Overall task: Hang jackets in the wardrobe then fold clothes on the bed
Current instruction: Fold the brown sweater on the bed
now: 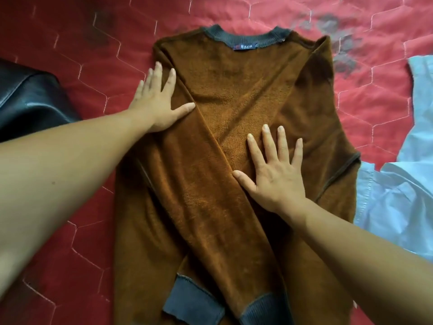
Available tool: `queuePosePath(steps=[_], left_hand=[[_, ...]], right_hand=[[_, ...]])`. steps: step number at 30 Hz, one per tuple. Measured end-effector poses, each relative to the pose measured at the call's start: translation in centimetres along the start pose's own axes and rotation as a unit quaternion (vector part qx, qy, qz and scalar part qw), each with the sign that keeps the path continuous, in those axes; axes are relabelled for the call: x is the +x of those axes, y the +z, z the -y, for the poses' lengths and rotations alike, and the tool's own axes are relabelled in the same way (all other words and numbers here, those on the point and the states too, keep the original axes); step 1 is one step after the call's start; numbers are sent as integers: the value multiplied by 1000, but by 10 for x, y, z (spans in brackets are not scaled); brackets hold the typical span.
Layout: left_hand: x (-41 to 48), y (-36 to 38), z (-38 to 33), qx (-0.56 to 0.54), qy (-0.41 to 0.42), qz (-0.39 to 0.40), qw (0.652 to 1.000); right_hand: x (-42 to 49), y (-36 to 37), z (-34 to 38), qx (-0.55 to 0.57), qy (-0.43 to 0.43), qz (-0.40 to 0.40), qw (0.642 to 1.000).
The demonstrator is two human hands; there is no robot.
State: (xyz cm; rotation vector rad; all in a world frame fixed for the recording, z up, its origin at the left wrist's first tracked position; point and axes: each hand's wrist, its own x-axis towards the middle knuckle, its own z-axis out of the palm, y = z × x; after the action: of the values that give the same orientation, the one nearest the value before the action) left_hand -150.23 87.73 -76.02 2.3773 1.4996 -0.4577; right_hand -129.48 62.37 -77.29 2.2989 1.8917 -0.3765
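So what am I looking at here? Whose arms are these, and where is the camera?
There is no machine here. The camera sits on a person's head and looks down at their own bare arms. A brown sweater lies spread on a red bedspread, turned inside out, with its sleeves folded across the body. The left hand and the right hand both press flat on it with fingers spread; neither grips anything. A black leather jacket lies at the left, and a pale blue shirt at the right.
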Motion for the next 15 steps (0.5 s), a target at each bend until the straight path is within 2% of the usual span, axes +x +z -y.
queuePosePath(steps=[2,4,6,8,11,15], left_hand=[[-5,-1,-8,25,11,-46,999],[-10,0,-19,36,50,-97,993],[-8,2,-23,22,61,-96,993],[1,6,-21,-1,26,-84,996],[9,17,-14,-1,-1,-118,993],[12,23,-13,10,-7,-143,990]], right_hand=[[4,-7,-4,46,4,-5,999],[22,-20,-18,99,23,-79,992],[54,-31,-43,83,56,-140,985],[89,-38,-76,42,84,-104,990],[114,-32,-113,20,107,-33,994],[116,-22,-118,37,117,-44,991]])
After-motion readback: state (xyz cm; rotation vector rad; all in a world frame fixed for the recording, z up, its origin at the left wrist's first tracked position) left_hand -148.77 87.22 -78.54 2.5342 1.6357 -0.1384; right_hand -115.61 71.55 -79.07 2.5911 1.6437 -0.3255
